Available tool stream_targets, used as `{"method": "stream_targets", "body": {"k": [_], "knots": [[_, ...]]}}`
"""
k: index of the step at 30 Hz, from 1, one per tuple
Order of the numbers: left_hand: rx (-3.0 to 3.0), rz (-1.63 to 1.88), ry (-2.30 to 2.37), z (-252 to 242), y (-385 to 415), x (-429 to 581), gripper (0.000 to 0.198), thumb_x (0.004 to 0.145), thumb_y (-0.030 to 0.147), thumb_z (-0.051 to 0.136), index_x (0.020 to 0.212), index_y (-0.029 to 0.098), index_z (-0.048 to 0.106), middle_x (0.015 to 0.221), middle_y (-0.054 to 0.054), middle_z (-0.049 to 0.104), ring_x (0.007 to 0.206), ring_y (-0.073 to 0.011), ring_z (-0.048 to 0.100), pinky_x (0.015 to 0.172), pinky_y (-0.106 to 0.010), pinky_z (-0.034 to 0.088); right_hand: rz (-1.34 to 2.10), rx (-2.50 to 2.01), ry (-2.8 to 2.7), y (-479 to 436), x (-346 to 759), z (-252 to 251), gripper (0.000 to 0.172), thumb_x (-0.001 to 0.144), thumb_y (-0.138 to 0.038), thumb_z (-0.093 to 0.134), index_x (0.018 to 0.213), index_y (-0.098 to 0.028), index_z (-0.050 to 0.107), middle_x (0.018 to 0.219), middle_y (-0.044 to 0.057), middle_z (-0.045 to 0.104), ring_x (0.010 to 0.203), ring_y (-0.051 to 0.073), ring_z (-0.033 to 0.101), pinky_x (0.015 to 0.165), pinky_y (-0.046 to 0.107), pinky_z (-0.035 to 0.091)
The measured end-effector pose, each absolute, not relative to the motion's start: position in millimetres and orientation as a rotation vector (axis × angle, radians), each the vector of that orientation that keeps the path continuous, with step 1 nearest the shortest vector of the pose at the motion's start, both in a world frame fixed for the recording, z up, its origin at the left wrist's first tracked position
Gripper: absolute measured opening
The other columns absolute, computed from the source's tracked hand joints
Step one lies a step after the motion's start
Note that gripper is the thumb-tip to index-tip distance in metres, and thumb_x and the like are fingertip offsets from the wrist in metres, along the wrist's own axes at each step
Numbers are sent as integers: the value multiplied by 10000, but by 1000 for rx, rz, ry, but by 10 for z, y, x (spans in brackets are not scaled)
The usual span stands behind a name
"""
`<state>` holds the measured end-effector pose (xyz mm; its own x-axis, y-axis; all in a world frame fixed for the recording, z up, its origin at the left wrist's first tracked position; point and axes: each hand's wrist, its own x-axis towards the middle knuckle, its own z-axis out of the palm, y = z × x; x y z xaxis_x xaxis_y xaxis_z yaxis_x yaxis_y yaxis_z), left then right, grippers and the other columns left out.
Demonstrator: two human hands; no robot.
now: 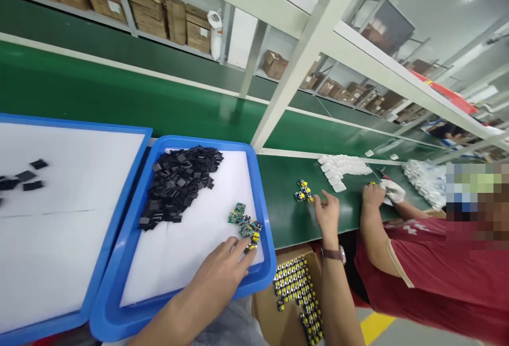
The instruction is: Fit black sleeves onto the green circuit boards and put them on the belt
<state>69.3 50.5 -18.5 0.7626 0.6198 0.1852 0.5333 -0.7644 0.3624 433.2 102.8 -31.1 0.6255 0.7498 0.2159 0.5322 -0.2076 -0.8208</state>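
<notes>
My left hand (225, 269) reaches into the nearer blue tray (119, 314), and its fingertips are closed on a small circuit board (251, 245) with yellow parts. Several more green boards (240, 219) lie just beyond it. A heap of black plastic pieces (178, 184) fills the tray's far left part. My right hand (328, 211), with a watch on its wrist, hovers over the green belt (286, 213) with its fingers apart and nothing in it. It is next to a small cluster of boards (303, 191).
A second blue tray (79, 126) at left holds a few black pieces (24, 176). A cardboard box (296, 287) of yellow-topped boards sits below the belt. A person in a red shirt (429, 277) works at right beside white housings (342, 168). A white shelf post (294, 65) rises behind the belt.
</notes>
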Motion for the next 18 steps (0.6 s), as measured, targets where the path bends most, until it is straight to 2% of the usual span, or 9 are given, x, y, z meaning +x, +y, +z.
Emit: {"method": "stream_targets", "body": {"k": [2,4,7,11,14,18], "knots": [[2631,356,951,-135,489,797,444,912,-31,538,1283,186,645,1320,-139,655,1072,-319,666,877,-450,596,279,-1811,-1159,1036,4067,-252,420,974,-465,641,1184,-105,694,1256,223,665,966,285,688,863,475,581],[2591,348,977,-101,484,863,360,907,-56,499,1130,168,671,1164,-132,669,992,-287,669,830,-403,588,384,-1697,-1365,1055,3714,-196,385,971,-480,628,1125,-143,731,1189,191,705,982,287,695,854,454,582],[2589,352,1010,-77,460,856,271,909,-44,513,1000,162,664,1027,-113,667,983,-283,653,860,-394,575,609,-1473,-1719,1125,3148,-93,271,982,-426,640,1081,-209,767,1126,125,749,994,263,712,855,409,591],[2575,370,1072,-38,345,585,235,916,-25,534,926,182,644,947,-83,653,1003,-283,634,916,-409,563,764,-1252,-2049,1332,2591,34,215,998,-321,641,1158,-241,759,1174,100,752,1069,263,704,972,429,565],[2424,524,1213,-8,247,260,262,944,-16,500,999,197,641,989,-70,641,1008,-259,644,913,-400,579,767,-1236,-2159,1550,2334,32,230,981,-279,668,1190,-234,752,1210,113,736,1126,293,690,1025,462,540],[2237,607,1400,-72,186,-91,388,940,15,500,1260,206,606,1183,-95,618,1026,-249,685,897,-413,623,723,-1325,-2193,1851,2067,-83,203,988,-286,688,1150,-174,736,1169,122,727,1046,277,707,985,473,562]]}}
